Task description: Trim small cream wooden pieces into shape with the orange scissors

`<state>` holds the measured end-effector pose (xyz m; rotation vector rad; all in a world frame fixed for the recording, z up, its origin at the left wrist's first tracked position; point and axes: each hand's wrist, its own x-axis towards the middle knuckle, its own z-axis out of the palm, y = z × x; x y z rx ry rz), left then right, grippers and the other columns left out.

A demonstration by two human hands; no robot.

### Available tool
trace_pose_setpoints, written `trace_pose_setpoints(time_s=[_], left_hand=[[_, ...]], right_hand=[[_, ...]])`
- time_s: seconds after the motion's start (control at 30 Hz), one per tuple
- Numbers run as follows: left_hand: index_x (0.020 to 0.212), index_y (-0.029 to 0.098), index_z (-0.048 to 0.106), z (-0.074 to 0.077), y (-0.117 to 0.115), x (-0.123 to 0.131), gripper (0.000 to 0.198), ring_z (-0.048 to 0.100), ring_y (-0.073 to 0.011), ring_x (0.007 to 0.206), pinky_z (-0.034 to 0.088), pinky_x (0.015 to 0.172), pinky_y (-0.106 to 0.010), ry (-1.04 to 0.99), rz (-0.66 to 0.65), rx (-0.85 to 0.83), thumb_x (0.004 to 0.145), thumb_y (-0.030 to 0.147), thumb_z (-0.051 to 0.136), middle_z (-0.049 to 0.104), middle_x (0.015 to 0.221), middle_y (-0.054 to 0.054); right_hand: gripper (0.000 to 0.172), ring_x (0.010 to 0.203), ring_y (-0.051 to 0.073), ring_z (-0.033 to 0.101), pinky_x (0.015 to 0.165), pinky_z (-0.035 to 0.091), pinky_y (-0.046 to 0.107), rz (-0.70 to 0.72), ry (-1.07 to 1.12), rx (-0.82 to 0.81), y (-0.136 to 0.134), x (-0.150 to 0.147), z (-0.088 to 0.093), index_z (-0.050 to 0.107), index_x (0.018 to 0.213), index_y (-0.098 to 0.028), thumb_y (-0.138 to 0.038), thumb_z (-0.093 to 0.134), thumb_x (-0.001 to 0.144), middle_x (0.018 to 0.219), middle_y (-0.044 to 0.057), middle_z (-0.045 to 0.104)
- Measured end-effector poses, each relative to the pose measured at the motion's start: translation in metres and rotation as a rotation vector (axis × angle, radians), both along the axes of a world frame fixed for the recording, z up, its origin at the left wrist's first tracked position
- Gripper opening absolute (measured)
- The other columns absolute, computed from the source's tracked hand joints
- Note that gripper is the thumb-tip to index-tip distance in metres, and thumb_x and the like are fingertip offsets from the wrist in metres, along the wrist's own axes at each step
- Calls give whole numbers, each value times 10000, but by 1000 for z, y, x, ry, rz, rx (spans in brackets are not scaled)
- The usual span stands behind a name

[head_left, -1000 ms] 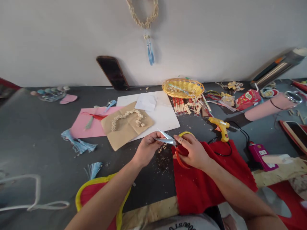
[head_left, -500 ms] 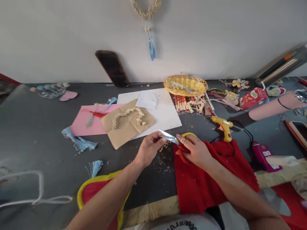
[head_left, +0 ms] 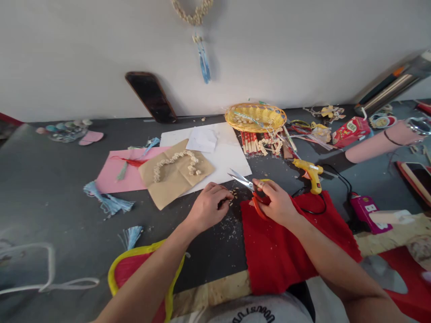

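Note:
My right hand [head_left: 279, 204] grips a pair of scissors [head_left: 243, 180] by the red handles. Their silver blades are a little apart and point to the left, above the table. Just left of them my left hand [head_left: 211, 204] is low over small pale cut pieces [head_left: 235, 195] on the dark tabletop, its fingertips drawn together. Whatever those fingers pinch, if anything, is too small to make out. Under my right hand and forearm lies a red cloth [head_left: 279, 251]. Beyond my left hand a curved string of pale bits [head_left: 175, 158] rests on folded brown paper [head_left: 161, 196].
A yellow glue gun [head_left: 311, 172] with a black cord lies right of my right hand. Further back are a yellow wicker basket [head_left: 249, 125], a pink bottle [head_left: 373, 148] and a leaning phone [head_left: 151, 96]. Blue tassels [head_left: 112, 202] lie left, near a yellow-edged red piece [head_left: 128, 269].
My left hand has come away from the scissor blades and down to the small pieces on the table. The blades have parted slightly. The view has shifted a little.

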<state>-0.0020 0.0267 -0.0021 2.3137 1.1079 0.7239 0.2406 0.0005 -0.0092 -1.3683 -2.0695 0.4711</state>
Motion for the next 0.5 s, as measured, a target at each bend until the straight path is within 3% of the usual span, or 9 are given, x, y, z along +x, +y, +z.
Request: trace_pose_setpoints(time_s=[0.27,0.5], left_hand=[[875,192,672,0,2,3,170,583,-217,838,452,793,-353,5,90,-40,892,186,503,687,861,-82],[921,168,686,-6,-1,7,248,587,-230,891,473,819,-359,163,58,47,909,126,442,670,961,-110]], right_hand=[[528,1006,234,643,906,560,399,0,-9,-26,1,0,-1,538,1326,-240,-362,673,831,1085,86,659],[494,1017,233,647,925,556,399,18,0,-15,0,-1,0,562,1296,-221,-333,679,829,1120,93,662]])
